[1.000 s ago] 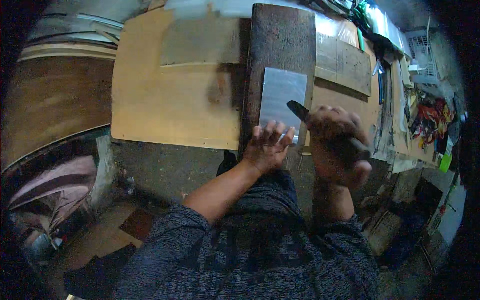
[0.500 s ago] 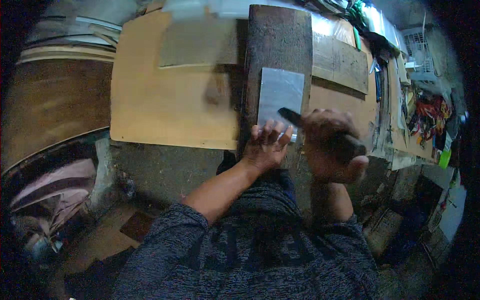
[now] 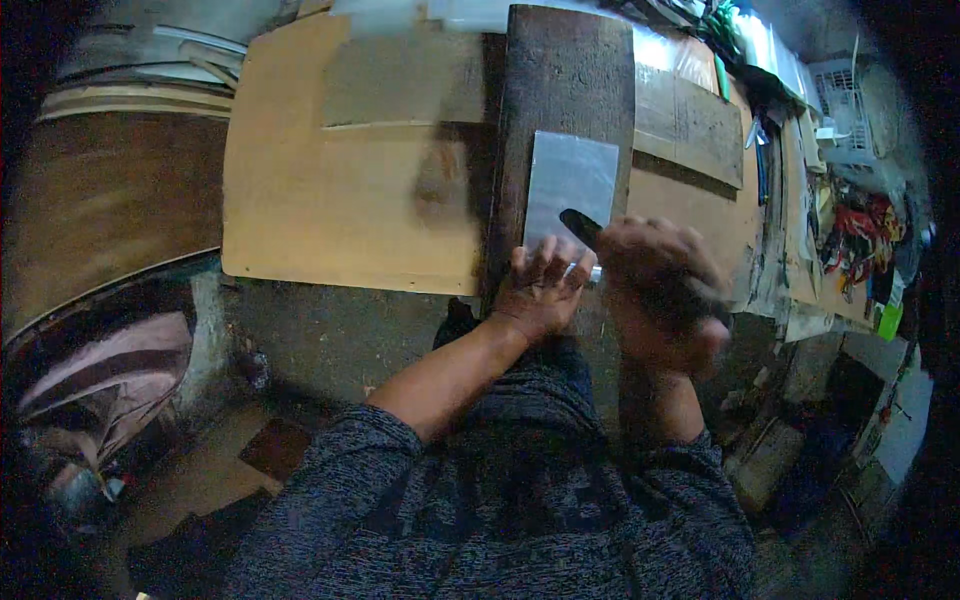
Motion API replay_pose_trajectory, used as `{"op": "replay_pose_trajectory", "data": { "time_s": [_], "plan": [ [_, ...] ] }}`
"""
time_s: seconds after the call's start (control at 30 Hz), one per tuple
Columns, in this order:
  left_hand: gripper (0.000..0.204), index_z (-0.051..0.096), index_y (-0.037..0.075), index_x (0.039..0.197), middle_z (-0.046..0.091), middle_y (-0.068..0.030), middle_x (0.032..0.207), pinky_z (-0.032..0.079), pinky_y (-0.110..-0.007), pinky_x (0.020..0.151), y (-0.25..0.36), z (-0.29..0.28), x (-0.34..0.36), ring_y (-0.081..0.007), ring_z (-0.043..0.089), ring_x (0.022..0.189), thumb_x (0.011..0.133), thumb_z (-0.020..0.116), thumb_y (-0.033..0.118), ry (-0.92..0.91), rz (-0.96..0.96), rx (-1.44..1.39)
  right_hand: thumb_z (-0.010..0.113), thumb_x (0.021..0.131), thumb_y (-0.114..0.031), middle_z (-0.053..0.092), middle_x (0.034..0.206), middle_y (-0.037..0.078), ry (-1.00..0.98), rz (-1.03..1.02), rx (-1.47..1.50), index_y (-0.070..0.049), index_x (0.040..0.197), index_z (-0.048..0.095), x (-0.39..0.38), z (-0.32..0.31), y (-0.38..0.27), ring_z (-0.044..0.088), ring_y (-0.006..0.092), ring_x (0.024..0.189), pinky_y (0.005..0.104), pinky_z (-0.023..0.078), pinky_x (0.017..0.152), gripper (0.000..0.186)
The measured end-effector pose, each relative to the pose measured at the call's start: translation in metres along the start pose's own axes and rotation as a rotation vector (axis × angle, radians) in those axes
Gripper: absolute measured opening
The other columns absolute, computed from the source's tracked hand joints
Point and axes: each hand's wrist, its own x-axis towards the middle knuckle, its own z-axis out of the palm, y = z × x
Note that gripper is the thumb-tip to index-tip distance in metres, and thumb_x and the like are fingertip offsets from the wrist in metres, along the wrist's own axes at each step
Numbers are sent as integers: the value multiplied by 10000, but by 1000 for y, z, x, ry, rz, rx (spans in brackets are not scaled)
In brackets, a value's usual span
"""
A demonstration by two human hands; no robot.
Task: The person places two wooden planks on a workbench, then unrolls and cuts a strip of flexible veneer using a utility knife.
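Observation:
A thin grey rectangular sheet [image 3: 575, 180] lies on a long dark wooden board [image 3: 570, 75]. My left hand [image 3: 543, 290] rests on the near end of the sheet, fingers stretched out and apart. Raised just to its right, my right hand [image 3: 665, 285] is closed round a dark tool [image 3: 580, 226]. The tool's flat, rounded black tip points up and left over the sheet. Motion blur and the fingers hide its other end, so its exact kind cannot be told.
A light tan panel [image 3: 340, 210] spreads to the left of the board. Brown flat pieces [image 3: 690, 120] lie on its right. Further right are a white plastic basket [image 3: 840, 105] and a heap of red cords [image 3: 870, 230]. Pinkish cloth [image 3: 125, 370] sits at the lower left.
The board, sheet and my left hand appear slightly further right in the picture. My right hand stays near the same spot, still blurred, with the tool tilted a little differently.

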Motion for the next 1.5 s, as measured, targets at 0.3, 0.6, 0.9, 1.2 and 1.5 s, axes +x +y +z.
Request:
{"op": "replay_pose_trajectory", "data": {
  "time_s": [0.3, 0.6, 0.9, 1.2, 1.5],
  "plan": [
    [545, 441, 182, 1266, 436, -58, 1169, 296, -475, 897, 1, 1, 0, -258, 350, 1155, 760, 589, 322, 43, 21, 84, 590, 738, -610, 484, 859, 95, 2, -3, -6, -16, 1047, 521, 6, -18, -7, 431, 235, 762, 368, 350, 717, 673],
    [510, 487, 160, 1220, 446, -60, 1136, 296, -470, 881, 1, 0, 6, -267, 379, 1123, 748, 606, 312, 57, 41, 74, 596, 737, -589, 466, 822, 92, 194, -70, -32, 7, 934, 527, -1, -38, -5, 413, 224, 741, 349, 342, 676, 631],
    [764, 279, 173, 1440, 277, -105, 1469, 100, -547, 1087, 5, -28, -33, -303, 171, 1389, 794, 593, 434, -226, 33, 35, 625, 705, -629, 459, 841, 78, 75, -27, -81, -6, 975, 509, -8, -28, -3, 414, 207, 745, 353, 338, 677, 689],
    [873, 271, 100, 1431, 188, -131, 1498, 47, -501, 1121, 8, -29, -35, -307, 110, 1401, 764, 571, 577, -284, -10, -56, 604, 741, -627, 511, 897, 105, -47, -53, 113, -3, 1012, 523, -16, 5, 0, 458, 241, 806, 397, 365, 763, 684],
    [826, 269, 94, 1429, 184, -136, 1498, 13, -491, 1123, 11, -33, -36, -320, 91, 1401, 809, 520, 578, -426, -19, -62, 608, 741, -628, 530, 976, 141, 112, 24, 137, -32, 1062, 530, -16, 7, 19, 460, 268, 858, 415, 368, 797, 681]
  ]
}}
